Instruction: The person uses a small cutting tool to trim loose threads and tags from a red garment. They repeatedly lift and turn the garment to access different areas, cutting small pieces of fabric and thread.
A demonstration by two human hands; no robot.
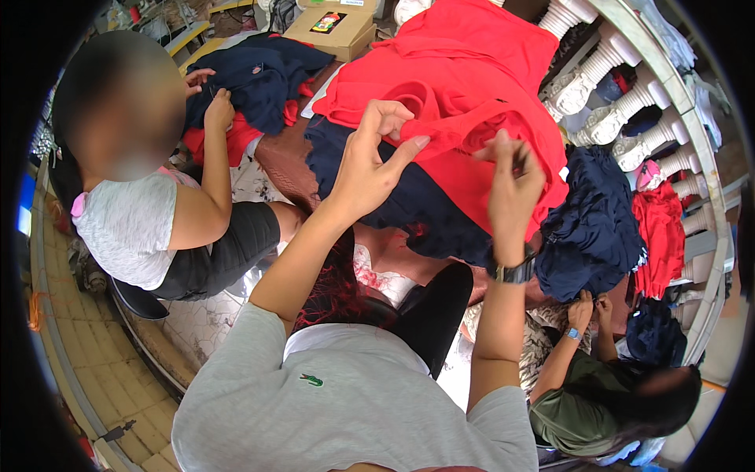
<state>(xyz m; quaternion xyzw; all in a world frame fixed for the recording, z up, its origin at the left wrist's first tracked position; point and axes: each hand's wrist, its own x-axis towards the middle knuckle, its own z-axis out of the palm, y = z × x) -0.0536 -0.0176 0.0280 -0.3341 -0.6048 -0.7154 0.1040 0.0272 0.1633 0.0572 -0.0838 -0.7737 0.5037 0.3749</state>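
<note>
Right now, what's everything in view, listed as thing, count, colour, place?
Red cloth: count unclear, red, centre, left and right
Navy cloth: several pieces, navy, centre, left and right
Cardboard box: at least one, brown, top
Balusters: several, white, upper right
Rail: one, pale, right
Work surface: one, reddish-brown, under cloth
Co-workers: two, grey top left, dark green right
Wristwatch: one, dark, wearer's right wrist
Shirt: one, grey, lower centre
Left hand: one, bare, centre, pinching red cloth
Right hand: one, bare, right of centre, grip unclear

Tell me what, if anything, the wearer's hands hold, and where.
Left hand: the red garment, pinched at a raised edge. Right hand: over the same garment; any grip is unclear.
</note>
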